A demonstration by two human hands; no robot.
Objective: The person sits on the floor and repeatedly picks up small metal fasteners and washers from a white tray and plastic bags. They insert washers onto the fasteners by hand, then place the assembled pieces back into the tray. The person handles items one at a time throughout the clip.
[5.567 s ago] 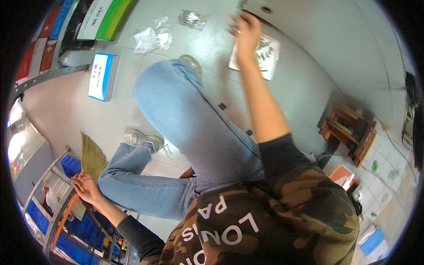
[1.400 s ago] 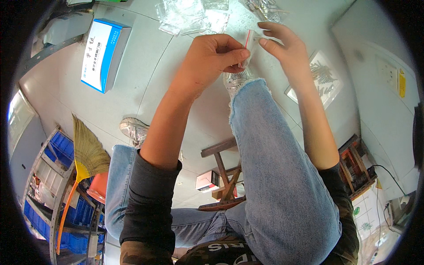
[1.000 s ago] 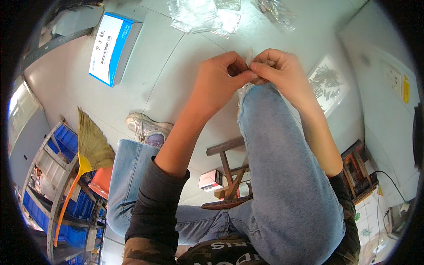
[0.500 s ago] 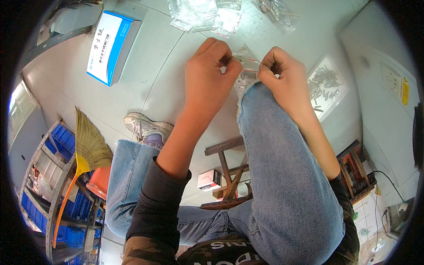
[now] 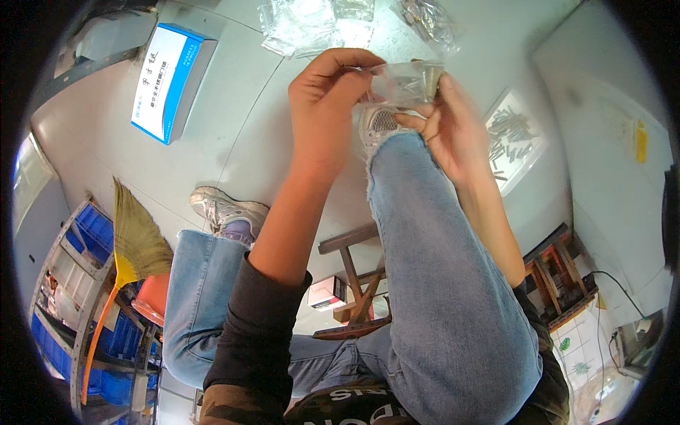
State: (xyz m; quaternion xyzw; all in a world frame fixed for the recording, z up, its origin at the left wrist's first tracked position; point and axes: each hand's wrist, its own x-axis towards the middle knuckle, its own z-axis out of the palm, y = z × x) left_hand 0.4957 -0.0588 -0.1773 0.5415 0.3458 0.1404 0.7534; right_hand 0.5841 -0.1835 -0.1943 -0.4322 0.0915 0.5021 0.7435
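Note:
A small clear plastic bag (image 5: 398, 85) is stretched sideways between my two hands, above my shoe. My left hand (image 5: 322, 103) is closed on its left end, thumb and fingers pinching the plastic. At the right end, my right hand (image 5: 457, 127) grips the bag around brass-coloured metal pieces (image 5: 431, 81) that show through the film; their exact kind is unclear. Beyond the hands, a pile of flat clear plastic bags (image 5: 301, 25) lies on the floor. To its right is a clear bag with metal parts (image 5: 428, 25).
A shallow white tray of small metal pins (image 5: 513, 134) stands right of my right hand. A blue and white box (image 5: 170, 85) lies on the floor at left. A broom (image 5: 138, 234) leans by a shelf with blue bins (image 5: 117, 333). A wooden stool (image 5: 354, 283) is under me.
The bag was bunched between my pinched hands; now it is stretched out lengthwise. My right hand has opened up around its filled end, and my left hand has risen slightly.

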